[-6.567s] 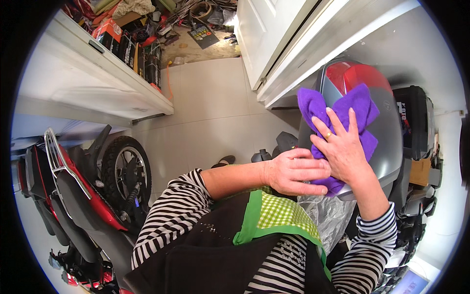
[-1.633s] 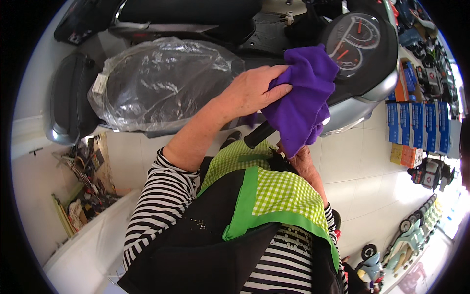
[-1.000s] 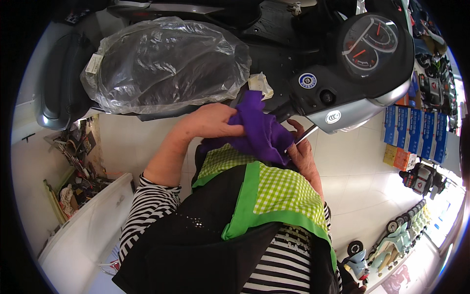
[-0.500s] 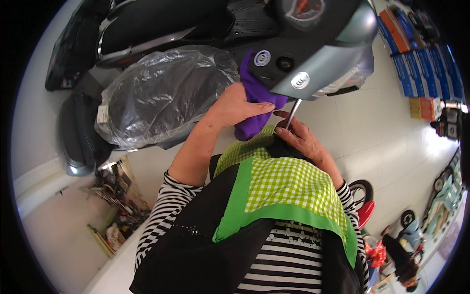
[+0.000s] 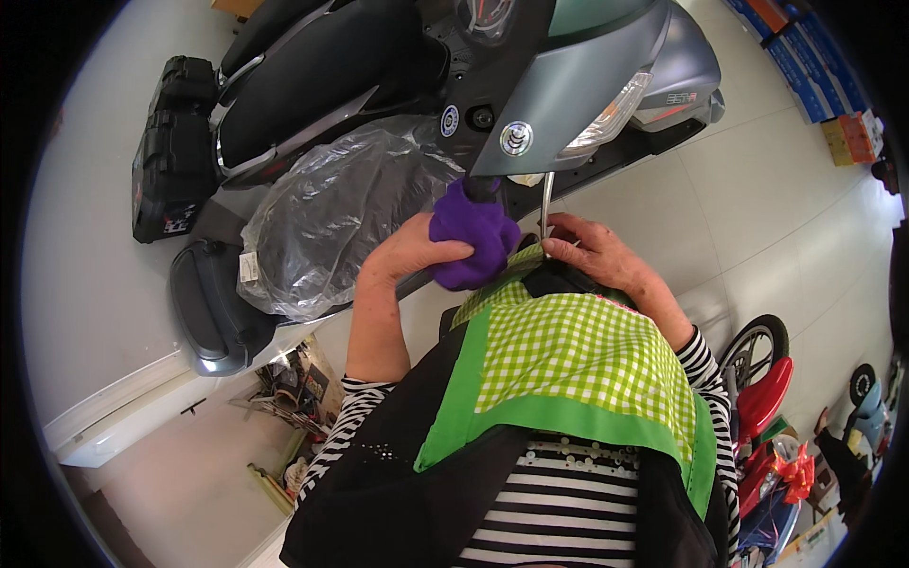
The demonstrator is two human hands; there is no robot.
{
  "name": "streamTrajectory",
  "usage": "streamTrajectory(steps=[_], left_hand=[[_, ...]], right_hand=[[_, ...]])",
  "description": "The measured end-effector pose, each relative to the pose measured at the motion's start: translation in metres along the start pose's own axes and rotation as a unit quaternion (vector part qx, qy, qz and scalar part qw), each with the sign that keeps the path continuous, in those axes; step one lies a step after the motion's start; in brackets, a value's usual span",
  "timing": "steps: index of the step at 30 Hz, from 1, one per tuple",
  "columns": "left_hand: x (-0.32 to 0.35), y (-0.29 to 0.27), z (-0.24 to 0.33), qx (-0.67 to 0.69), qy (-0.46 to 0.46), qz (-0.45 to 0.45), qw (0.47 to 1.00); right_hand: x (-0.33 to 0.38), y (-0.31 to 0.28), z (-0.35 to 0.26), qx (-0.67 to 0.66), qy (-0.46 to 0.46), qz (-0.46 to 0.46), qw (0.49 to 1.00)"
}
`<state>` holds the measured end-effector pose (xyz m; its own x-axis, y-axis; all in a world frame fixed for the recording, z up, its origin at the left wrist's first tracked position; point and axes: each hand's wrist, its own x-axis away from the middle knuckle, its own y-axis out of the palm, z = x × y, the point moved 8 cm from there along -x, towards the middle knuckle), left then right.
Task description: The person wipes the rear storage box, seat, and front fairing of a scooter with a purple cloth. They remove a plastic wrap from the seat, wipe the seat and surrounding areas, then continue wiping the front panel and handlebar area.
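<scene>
A purple cloth (image 5: 472,239) is bunched in my left hand (image 5: 405,251), the thumb pressed over it. The cloth lies against a dark part of the scooter (image 5: 582,99), just below its grey-green front panel. My right hand (image 5: 606,256) is closed around the lower end of a slim silver lever (image 5: 547,201) that sticks out from under that panel. Its fingertips partly hide where the lever ends. Behind my left hand, a clear plastic cover (image 5: 346,208) wraps the scooter's dark seat.
More scooters with black seats (image 5: 336,85) stand close behind. Black cases (image 5: 175,156) are at the far left. Blue boxes (image 5: 805,71) are stacked at the far right. To the right, a red vehicle with a black wheel (image 5: 757,341) stands on the tiled floor (image 5: 720,208).
My left hand has drawn the cloth down and slightly left, and it is now more bunched. My right hand stays at the silver lever. The view has shifted, showing more of the scooter's front.
</scene>
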<state>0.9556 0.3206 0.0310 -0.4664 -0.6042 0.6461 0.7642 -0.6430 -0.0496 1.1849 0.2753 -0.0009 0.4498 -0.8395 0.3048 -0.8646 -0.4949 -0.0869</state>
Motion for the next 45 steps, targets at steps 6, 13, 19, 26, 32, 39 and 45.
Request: streamTrajectory(steps=[6,13,19,26,32,39,45], left_hand=[[0.031,-0.025,0.018,-0.042,-0.042,0.027,0.998],[-0.018,0.01,0.063,-0.001,0.102,0.16,0.982],[-0.03,0.008,0.046,0.072,0.096,0.142,0.983],[-0.04,-0.005,0.019,0.228,0.164,0.098,0.955],[-0.068,-0.013,-0.017,0.36,0.164,0.031,0.918],[-0.083,-0.016,-0.036,0.412,0.159,0.046,0.896],[-0.095,0.002,-0.068,0.462,0.118,0.06,0.877]], right_hand=[[0.011,-0.009,0.025,-0.048,0.004,0.043,0.998],[0.018,-0.007,0.04,-0.058,0.019,0.054,0.997],[0.018,-0.001,0.037,-0.039,0.001,0.056,0.998],[0.02,0.005,0.051,-0.032,-0.003,0.071,0.997],[0.027,0.007,0.064,-0.062,0.017,0.083,0.994],[0.035,0.007,0.075,-0.081,0.024,0.108,0.991],[0.04,0.009,0.081,-0.082,0.039,0.113,0.989]])
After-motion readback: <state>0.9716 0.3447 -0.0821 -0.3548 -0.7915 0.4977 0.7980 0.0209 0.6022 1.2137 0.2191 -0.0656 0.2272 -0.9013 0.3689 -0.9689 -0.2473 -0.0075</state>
